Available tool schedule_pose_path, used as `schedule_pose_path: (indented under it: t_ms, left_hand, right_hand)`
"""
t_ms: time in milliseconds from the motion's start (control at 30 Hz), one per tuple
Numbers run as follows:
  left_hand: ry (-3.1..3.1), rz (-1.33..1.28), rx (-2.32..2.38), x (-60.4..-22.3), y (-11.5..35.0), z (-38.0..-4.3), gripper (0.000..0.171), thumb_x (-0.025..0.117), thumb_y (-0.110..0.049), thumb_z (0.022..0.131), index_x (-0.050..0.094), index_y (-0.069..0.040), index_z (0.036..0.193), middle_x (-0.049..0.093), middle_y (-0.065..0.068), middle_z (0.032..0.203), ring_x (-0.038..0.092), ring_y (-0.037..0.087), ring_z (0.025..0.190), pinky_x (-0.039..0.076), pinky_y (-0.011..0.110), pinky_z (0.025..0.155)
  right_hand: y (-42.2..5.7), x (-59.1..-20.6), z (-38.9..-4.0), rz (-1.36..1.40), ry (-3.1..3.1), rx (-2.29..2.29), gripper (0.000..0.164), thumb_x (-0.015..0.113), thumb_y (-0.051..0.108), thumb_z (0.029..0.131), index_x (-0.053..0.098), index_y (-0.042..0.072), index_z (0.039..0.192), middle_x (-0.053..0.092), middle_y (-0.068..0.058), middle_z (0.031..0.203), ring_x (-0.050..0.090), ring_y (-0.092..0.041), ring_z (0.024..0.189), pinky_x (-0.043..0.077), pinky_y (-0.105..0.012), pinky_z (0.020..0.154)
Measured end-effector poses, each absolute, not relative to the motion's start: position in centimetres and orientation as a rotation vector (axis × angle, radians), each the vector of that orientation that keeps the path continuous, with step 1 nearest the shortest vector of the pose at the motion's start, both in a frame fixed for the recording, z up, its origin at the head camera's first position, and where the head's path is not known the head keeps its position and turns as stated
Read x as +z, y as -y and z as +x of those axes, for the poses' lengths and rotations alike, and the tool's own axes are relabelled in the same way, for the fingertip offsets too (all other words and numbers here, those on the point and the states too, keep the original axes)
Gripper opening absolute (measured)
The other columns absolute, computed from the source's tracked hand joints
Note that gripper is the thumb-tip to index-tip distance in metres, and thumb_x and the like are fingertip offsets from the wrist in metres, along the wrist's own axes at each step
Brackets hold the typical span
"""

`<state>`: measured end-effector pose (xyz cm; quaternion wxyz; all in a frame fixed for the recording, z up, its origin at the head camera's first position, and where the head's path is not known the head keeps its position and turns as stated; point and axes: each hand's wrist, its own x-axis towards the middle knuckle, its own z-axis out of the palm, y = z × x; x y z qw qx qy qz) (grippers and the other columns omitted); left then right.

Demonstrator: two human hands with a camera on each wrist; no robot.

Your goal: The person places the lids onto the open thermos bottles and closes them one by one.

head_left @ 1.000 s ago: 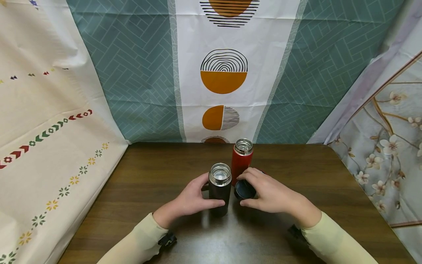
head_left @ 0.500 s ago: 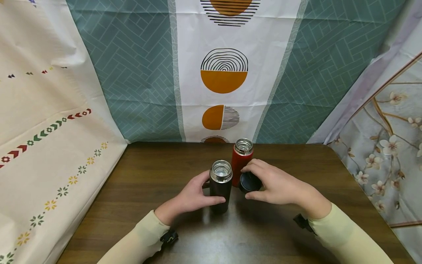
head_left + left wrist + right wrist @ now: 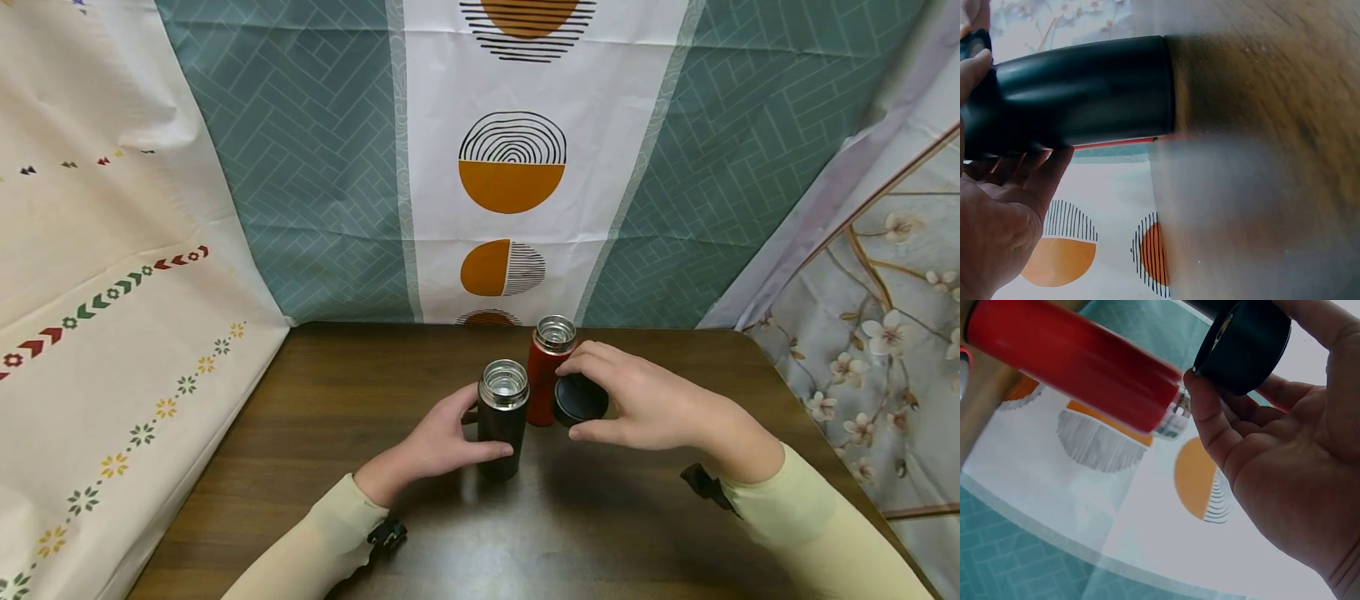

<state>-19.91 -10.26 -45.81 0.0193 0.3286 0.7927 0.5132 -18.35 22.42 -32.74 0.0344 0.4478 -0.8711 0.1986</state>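
Observation:
My left hand [image 3: 448, 442] grips a black thermos bottle [image 3: 501, 437] round its side, thumb across the front. The bottle stands upright, its steel mouth uncovered; in the left wrist view its base meets the wooden tabletop. With fingers and thumb, my right hand [image 3: 637, 404] pinches a round black lid [image 3: 582, 398] by its edge. That lid is held in the air, right of the black bottle and in front of a red thermos bottle [image 3: 550, 358]. The red bottle is upright too, with an uncovered steel mouth; the right wrist view shows its body [image 3: 1079, 365] behind the lid.
The brown wooden table [image 3: 360, 375] ends at a patterned cloth [image 3: 322, 167] hung behind it. More cloths hang at the left [image 3: 135, 350] and right. A red-rimmed object [image 3: 964, 370] peeks in at the right wrist view's left edge.
My right hand has carried the black lid up and to the right, away from the black bottle. The black bottle and my left hand have shifted slightly farther back.

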Motion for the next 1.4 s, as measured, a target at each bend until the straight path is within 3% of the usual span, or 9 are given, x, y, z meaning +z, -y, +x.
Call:
schedule_pose_path:
  t_ms: [133, 400, 633, 967, 1200, 1400]
  left_hand:
    - [-2.46, 1.02, 1.591, -45.8, 10.3, -20.0, 0.073, 0.099, -0.031, 0.087, 0.062, -0.022, 0.15, 0.069, -0.005, 0.143, 0.065, 0.019, 0.132, 0.056, 0.053, 0.111]
    - [-2.46, 1.002, 1.588, -45.8, 10.2, -20.2, 0.074, 0.098, -0.03, 0.087, 0.061, -0.021, 0.151, 0.068, -0.006, 0.145, 0.065, 0.019, 0.134, 0.055, 0.054, 0.112]
    - [-2.475, 0.992, 1.592, -45.7, 10.1, -20.3, 0.073, 0.099, -0.029, 0.086, 0.062, -0.02, 0.149, 0.068, -0.005, 0.143, 0.066, 0.019, 0.133, 0.055, 0.054, 0.112]
    - [-2.483, 0.943, 1.581, -45.5, 9.8, -20.4, 0.071, 0.099, -0.027, 0.086, 0.063, -0.019, 0.147, 0.069, -0.005, 0.14, 0.066, 0.018, 0.131, 0.054, 0.052, 0.113]
    - [-2.482, 0.951, 1.584, -45.5, 9.8, -20.5, 0.073, 0.099, -0.029, 0.086, 0.062, -0.02, 0.149, 0.069, -0.006, 0.141, 0.066, 0.018, 0.131, 0.055, 0.052, 0.113]
    - [-2.477, 0.966, 1.585, -45.5, 9.7, -20.5, 0.074, 0.098, -0.028, 0.087, 0.062, -0.019, 0.15, 0.069, -0.005, 0.141, 0.066, 0.018, 0.131, 0.055, 0.053, 0.112]
  right_hand:
    - [-22.3, -31.6, -18.5, 1.427, 2.645, 0.619, 0.064, 0.093, 0.042, 0.094, 0.063, 0.014, 0.143, 0.06, 0.007, 0.14, 0.059, -0.008, 0.123, 0.057, -0.033, 0.101]
    - [-21.6, -29.4, -19.1, 1.46, 2.66, 0.66, 0.062, 0.092, 0.041, 0.095, 0.063, 0.018, 0.145, 0.06, 0.009, 0.136, 0.06, -0.009, 0.11, 0.059, -0.031, 0.089]
    - [-20.8, -28.3, -20.2, 1.483, 2.657, 0.666, 0.062, 0.091, 0.043, 0.095, 0.063, 0.019, 0.145, 0.061, 0.009, 0.138, 0.06, -0.008, 0.115, 0.059, -0.033, 0.093]
    - [-19.3, -27.6, -21.1, 1.475, 2.707, 0.679, 0.065, 0.092, 0.043, 0.094, 0.063, 0.017, 0.147, 0.061, 0.007, 0.137, 0.059, -0.01, 0.107, 0.058, -0.035, 0.089]
    - [-18.1, -27.4, -21.9, 1.525, 2.69, 0.71, 0.065, 0.093, 0.038, 0.094, 0.063, 0.014, 0.146, 0.061, 0.005, 0.134, 0.06, -0.011, 0.098, 0.061, -0.032, 0.075]
    - [-17.2, -27.5, -22.4, 1.544, 2.693, 0.677, 0.065, 0.092, 0.041, 0.094, 0.064, 0.013, 0.145, 0.062, 0.005, 0.137, 0.06, -0.012, 0.111, 0.059, -0.035, 0.089]
